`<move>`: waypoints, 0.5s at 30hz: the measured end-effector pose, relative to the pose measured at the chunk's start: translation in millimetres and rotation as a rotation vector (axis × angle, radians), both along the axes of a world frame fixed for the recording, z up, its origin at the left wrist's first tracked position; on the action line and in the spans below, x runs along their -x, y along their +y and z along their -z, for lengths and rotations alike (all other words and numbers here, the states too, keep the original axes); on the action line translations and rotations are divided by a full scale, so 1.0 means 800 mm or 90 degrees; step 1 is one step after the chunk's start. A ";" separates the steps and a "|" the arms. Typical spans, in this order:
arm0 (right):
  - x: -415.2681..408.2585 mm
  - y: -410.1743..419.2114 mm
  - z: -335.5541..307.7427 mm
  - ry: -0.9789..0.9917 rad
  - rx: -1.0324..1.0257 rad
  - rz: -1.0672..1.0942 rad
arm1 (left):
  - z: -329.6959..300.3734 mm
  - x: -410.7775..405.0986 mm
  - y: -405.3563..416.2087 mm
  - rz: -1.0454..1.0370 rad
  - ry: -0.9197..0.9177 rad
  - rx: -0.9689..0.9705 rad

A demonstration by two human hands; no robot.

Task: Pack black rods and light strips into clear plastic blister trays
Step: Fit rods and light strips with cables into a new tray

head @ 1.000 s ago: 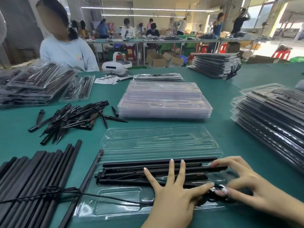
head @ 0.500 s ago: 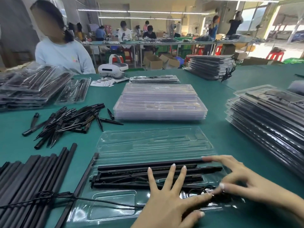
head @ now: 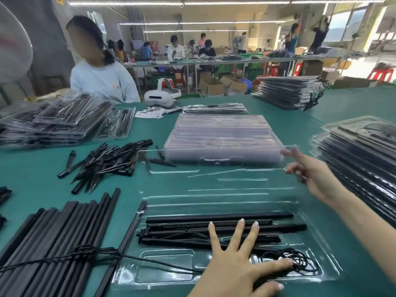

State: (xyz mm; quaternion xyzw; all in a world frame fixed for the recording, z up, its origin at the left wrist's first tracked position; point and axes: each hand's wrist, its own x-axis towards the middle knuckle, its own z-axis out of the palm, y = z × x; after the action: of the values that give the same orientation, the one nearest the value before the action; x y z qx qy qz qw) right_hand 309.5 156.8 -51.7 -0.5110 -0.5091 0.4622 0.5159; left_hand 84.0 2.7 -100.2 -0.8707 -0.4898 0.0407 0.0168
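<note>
Two hands on one clamshell tray on green table. Tray lid is raised and half-folded over, hinged along the far side of the base; right hand pinches its right edge between thumb and fingers. Left hand lies flat on the tray base, fingers splayed and straight, gripping nothing, fingertips pressing on the rods seated in the tray slots. Thumb reaches right onto the cable coil in the tray's near-right pocket.

Just right of the right hand: tall stack of packed trays. Beyond the lifted lid: stack of empty trays. Left of the left hand: bundle of long black strips with a cord running across them into the tray. One strip lies along the tray's left edge, touching it. Further left and away: heap of short black spikes. Far left: more packed trays. Across the table: person in light sweater, white headset beside them, another tray stack far right.
</note>
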 end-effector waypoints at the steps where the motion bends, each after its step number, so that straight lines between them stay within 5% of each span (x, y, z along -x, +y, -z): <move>1: 0.000 -0.008 -0.004 0.027 -0.053 -0.025 | 0.000 0.001 -0.001 0.007 -0.006 0.001; 4: -0.010 -0.033 -0.013 0.100 -0.130 -0.154 | -0.002 0.003 0.002 0.091 -0.117 0.024; 7: -0.034 -0.049 -0.013 0.034 -0.031 -0.400 | 0.004 0.000 0.006 0.104 -0.196 0.079; 10: -0.031 -0.064 -0.015 -0.204 0.097 -0.473 | 0.005 -0.001 0.007 0.108 -0.207 0.079; 15: 0.035 -0.115 -0.012 -0.697 -0.112 -0.421 | 0.003 -0.001 0.008 0.117 -0.161 0.015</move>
State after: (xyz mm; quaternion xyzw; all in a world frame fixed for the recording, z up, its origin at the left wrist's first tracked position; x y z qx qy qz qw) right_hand 281.5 65.2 -42.1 -0.4447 -0.8652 0.2255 0.0518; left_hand 84.9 8.8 -102.9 -0.9102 -0.4059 -0.0649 -0.0515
